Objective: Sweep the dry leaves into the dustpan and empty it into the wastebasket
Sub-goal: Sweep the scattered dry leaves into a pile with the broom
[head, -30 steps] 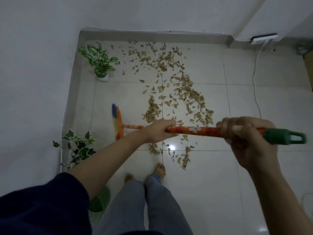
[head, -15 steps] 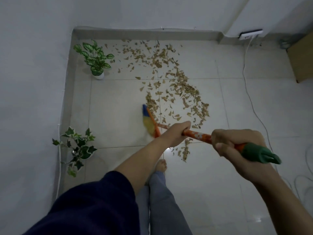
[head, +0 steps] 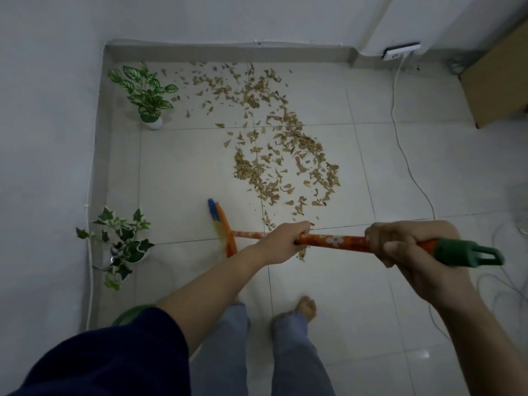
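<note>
Dry brown leaves (head: 274, 144) lie scattered over the white tiled floor, from the far wall down toward my feet. I hold a broom with an orange flowered handle (head: 334, 241) almost level across the view. My left hand (head: 283, 241) grips the handle at its middle. My right hand (head: 405, 244) grips it near the green end cap (head: 468, 252). The broom head (head: 221, 227), orange with blue and yellow bristles, rests on the floor to the left of the leaves. A few leaves lie under the handle. No dustpan or wastebasket shows clearly.
Two potted plants stand along the left wall, one at the far corner (head: 145, 95) and one nearer (head: 120, 244). A white cable (head: 405, 155) runs from a wall socket (head: 400, 51) across the right floor. A wooden cabinet (head: 497, 81) stands far right. My bare feet (head: 307, 307) are below the broom.
The broom head has swung back left, away from the leaf pile, and the handle has levelled out. A clump of leaves now sits pushed to the right of it.
</note>
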Demonstrator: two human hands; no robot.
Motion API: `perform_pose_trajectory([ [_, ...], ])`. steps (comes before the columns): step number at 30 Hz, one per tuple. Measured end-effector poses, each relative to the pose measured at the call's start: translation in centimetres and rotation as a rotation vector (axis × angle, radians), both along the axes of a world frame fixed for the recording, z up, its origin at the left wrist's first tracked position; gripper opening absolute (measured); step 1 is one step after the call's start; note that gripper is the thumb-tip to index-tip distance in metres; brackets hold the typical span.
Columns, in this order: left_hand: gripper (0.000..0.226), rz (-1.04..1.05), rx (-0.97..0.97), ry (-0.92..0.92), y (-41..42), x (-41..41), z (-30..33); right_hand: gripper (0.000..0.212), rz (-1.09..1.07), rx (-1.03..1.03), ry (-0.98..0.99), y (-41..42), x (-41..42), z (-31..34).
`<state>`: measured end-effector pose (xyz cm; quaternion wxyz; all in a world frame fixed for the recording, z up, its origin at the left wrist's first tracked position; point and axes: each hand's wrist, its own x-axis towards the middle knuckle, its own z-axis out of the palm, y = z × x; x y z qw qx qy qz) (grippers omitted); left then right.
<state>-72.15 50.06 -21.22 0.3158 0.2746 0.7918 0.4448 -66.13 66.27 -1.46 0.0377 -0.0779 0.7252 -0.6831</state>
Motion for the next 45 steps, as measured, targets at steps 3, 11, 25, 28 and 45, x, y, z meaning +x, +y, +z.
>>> perform_pose_trajectory([
  [3, 0.044, 0.063, 0.008, -0.054, 3.0, 1.4, -1.4, 0.031, 0.068, 0.155, -0.006, 1.2, 0.1, -0.8],
  [11, 0.036, 0.187, 0.058, -0.032, 10.8, 1.3, 1.6, 0.035, 0.037, 0.170, 0.017, 8.0, 0.9, 0.2],
  [25, 0.007, 0.623, 0.272, 0.191, 11.2, 5.0, 15.6, 0.040, 0.057, -0.180, -0.142, 12.8, -1.4, -1.4],
  [28, 0.012, 0.698, 0.344, 0.249, 9.7, 5.1, 18.6, 0.049, 0.033, 0.161, -0.180, 10.8, -2.0, -5.3],
  [45, 0.008, 0.250, 0.850, 0.243, 7.8, 2.8, 30.6, 0.033, -0.062, 0.311, -0.123, 3.2, 0.2, -6.2],
])
